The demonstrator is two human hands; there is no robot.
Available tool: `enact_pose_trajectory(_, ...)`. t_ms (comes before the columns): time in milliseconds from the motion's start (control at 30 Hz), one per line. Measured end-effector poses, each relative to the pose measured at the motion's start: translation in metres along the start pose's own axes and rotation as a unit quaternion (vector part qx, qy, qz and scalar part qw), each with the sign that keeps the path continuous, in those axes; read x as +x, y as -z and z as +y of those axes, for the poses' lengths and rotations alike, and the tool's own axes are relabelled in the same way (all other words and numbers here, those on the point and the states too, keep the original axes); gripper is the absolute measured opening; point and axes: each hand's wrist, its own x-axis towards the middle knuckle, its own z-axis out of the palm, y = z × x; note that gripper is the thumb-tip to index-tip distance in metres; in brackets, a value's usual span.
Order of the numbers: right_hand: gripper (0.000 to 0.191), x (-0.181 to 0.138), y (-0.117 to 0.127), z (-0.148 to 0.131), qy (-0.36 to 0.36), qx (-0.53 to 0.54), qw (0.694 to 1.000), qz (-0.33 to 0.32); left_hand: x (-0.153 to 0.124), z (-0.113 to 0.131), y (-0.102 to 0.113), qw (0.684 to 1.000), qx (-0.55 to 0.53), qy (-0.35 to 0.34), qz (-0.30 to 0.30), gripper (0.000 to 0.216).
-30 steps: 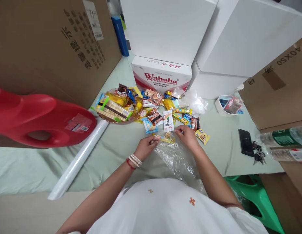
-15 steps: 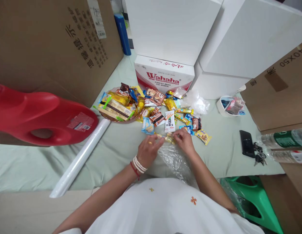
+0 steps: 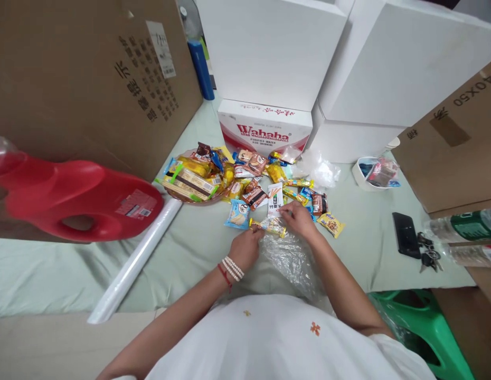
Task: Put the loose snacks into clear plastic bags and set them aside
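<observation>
My left hand [image 3: 246, 249], with beaded and red bracelets on its wrist, has its fingers closed at the left end of a narrow yellow snack packet [image 3: 274, 228]. My right hand [image 3: 300, 220] pinches the lower right edge of a white snack packet [image 3: 274, 198] with dark lettering. Just left of these lies a light blue snack packet [image 3: 237, 214]. Crumpled clear plastic [image 3: 289, 258] spreads between my forearms. Right of my right hand rests a yellow cookie packet [image 3: 331, 224]. Several brown, blue and yellow packets lie loose behind my hands.
A plate [image 3: 182, 199] heaped with snacks stands left of the loose packets. Behind is a Wahaba-style printed carton [image 3: 265, 129]. A red jug [image 3: 91, 198] and a plastic roll [image 3: 134, 264] lie left; a white tub [image 3: 364, 179], phone [image 3: 406, 235] and keys [image 3: 430, 256] lie right.
My right hand has moved from the yellow packet up to the white packet. My left hand has shifted slightly down. The light blue packet now lies flatter and more in view.
</observation>
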Motion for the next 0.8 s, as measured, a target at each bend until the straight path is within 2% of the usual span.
enact_pose_trajectory(167, 0.021, -0.001, -0.002, -0.004, 0.012, -0.02, 0.999, -0.033, 0.001, -0.002, -0.004, 0.999, -0.039, 0.003, 0.015, 0.039)
enact_pose_trajectory(267, 0.011, -0.004, -0.002, -0.006, 0.027, 0.009, 0.999, -0.038, 0.002, -0.004, -0.005, 0.982, -0.181, 0.029, 0.045, 0.028)
enact_pose_trajectory(367, 0.014, -0.011, 0.0, -0.011, 0.054, 0.063, 0.996, -0.034, 0.004, -0.004, -0.006, 0.924, -0.368, 0.083, 0.064, 0.014)
enact_pose_trajectory(467, 0.015, -0.024, 0.004, -0.021, 0.068, 0.096, 0.993, -0.02, 0.005, 0.001, -0.006, 0.882, -0.454, 0.117, 0.037, 0.007)
enact_pose_trajectory(667, 0.022, -0.051, -0.001, -0.044, 0.062, 0.148, 0.987, -0.014, 0.003, 0.016, 0.002, 0.746, -0.647, 0.157, -0.02, 0.047)
enact_pose_trajectory(800, 0.026, -0.06, -0.006, -0.049, 0.054, 0.18, 0.982, -0.025, 0.0, 0.019, 0.003, 0.684, -0.714, 0.148, -0.014, 0.049)
